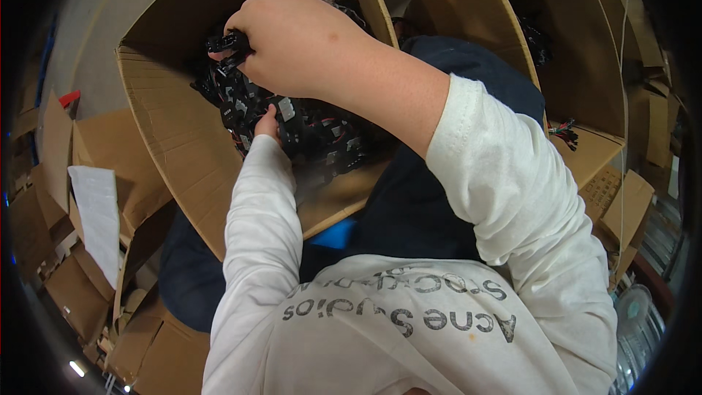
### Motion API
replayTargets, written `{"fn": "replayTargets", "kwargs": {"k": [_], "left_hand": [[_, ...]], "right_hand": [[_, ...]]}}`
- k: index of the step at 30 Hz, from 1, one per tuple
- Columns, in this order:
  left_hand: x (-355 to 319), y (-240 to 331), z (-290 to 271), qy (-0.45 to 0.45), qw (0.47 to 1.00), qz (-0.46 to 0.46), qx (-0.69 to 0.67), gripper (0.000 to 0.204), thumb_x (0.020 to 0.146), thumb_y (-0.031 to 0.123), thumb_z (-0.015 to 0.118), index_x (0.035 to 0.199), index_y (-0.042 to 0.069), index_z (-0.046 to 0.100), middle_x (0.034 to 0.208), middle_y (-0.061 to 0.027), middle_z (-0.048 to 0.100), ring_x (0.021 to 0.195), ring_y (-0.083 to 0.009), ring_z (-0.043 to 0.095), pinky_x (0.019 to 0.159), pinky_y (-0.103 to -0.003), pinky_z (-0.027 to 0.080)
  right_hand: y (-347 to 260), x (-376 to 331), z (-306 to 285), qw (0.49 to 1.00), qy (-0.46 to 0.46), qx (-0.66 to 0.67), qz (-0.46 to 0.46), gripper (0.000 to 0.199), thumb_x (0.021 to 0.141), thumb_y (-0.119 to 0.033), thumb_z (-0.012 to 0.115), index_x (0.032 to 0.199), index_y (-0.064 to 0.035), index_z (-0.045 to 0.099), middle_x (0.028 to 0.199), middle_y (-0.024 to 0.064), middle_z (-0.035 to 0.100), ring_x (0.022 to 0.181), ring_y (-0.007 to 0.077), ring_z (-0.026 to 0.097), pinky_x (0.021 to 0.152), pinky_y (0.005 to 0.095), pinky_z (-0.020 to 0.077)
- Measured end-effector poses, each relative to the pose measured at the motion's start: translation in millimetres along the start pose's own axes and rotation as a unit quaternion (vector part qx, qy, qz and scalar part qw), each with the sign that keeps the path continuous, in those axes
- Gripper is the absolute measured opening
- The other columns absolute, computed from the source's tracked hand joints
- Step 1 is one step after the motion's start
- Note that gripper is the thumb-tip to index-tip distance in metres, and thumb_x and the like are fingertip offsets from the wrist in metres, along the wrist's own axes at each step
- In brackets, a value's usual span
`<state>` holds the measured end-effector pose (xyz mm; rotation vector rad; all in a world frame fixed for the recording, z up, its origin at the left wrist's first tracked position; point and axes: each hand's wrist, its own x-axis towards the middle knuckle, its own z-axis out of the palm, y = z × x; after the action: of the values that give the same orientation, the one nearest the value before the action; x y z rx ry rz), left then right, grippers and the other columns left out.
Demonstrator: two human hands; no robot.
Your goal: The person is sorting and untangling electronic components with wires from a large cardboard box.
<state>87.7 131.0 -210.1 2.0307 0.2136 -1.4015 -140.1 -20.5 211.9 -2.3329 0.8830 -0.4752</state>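
Observation:
A tall cardboard box (172,121) leans open in front of me, between my legs. Inside it lies a heap of black wired plastic parts (329,135) with small silver-grey labels and some thin red wires. My right hand (285,40) is up at the heap's far side, its fingers closed on a black connector-like part (232,42). Below it, my left hand (268,124) reaches into the heap. Only its thumb shows, pressed against black parts with a pale label (286,108); its other fingers are hidden beneath them.
More open cardboard boxes (468,0) stand to the right, one with black parts (537,40) inside. Wire ends (564,134) stick out over a flap there. At left are loose cardboard pieces (80,292) and a white sheet (95,212). Clear plastic wrap (638,329) lies at lower right.

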Motion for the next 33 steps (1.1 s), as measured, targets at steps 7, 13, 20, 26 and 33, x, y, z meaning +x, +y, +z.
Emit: {"fn": "replayTargets", "kwargs": {"k": [7, 13, 20, 26, 33], "left_hand": [[-159, 65, -63, -0.123, 0.933, 0.239, 0.240, 0.034, 0.096, 0.035, 0.069, 0.088, 0.002, 0.071, 0.095, -0.0033, 0.064, 0.079, -0.0163, 0.058, 0.073, -0.028, 0.046], [-316, 83, -114, -0.044, 0.803, 0.504, 0.315, 0.025, 0.098, 0.026, 0.068, 0.094, 0.001, 0.068, 0.096, -0.0078, 0.061, 0.090, -0.0188, 0.058, 0.078, -0.031, 0.046], [-368, 87, -116, 0.257, 0.646, 0.508, 0.509, 0.021, 0.098, 0.025, 0.067, 0.102, 0.004, 0.064, 0.097, -0.0179, 0.062, 0.086, -0.0374, 0.060, 0.074, -0.046, 0.048], [-410, 114, -89, 0.145, 0.664, 0.580, 0.448, 0.020, 0.098, 0.016, 0.065, 0.112, 0.002, 0.063, 0.097, -0.0191, 0.066, 0.082, -0.0342, 0.065, 0.073, -0.041, 0.051], [-420, 138, -73, -0.220, 0.816, 0.524, 0.108, 0.033, 0.102, 0.016, 0.059, 0.130, -0.002, 0.055, 0.115, -0.0125, 0.067, 0.084, -0.0193, 0.064, 0.082, -0.033, 0.053]], "right_hand": [[17, -14, -2, 0.986, 0.144, -0.015, -0.087, 0.019, 0.088, -0.023, 0.067, 0.095, -0.0083, 0.077, 0.095, 0.0128, 0.075, 0.092, 0.0331, 0.072, 0.081, 0.0447, 0.0583], [-32, -20, -17, 0.987, 0.025, 0.159, 0.017, 0.020, 0.088, -0.024, 0.067, 0.094, -0.0066, 0.075, 0.084, 0.0169, 0.071, 0.086, 0.0383, 0.069, 0.078, 0.0449, 0.0567], [-30, -34, 1, 0.987, -0.015, 0.149, -0.056, 0.019, 0.090, -0.020, 0.073, 0.105, -0.0084, 0.077, 0.088, 0.0157, 0.073, 0.085, 0.0335, 0.071, 0.076, 0.0395, 0.0563], [-36, -35, 9, 0.974, -0.124, 0.111, -0.154, 0.035, 0.085, -0.011, 0.078, 0.120, -0.0114, 0.075, 0.117, 0.0146, 0.068, 0.107, 0.0306, 0.067, 0.089, 0.0381, 0.0550], [-32, -31, -1, 0.945, -0.141, 0.276, -0.108, 0.065, 0.081, -0.011, 0.083, 0.141, -0.0056, 0.059, 0.116, 0.0169, 0.072, 0.104, 0.0309, 0.071, 0.090, 0.0391, 0.0559]]}}
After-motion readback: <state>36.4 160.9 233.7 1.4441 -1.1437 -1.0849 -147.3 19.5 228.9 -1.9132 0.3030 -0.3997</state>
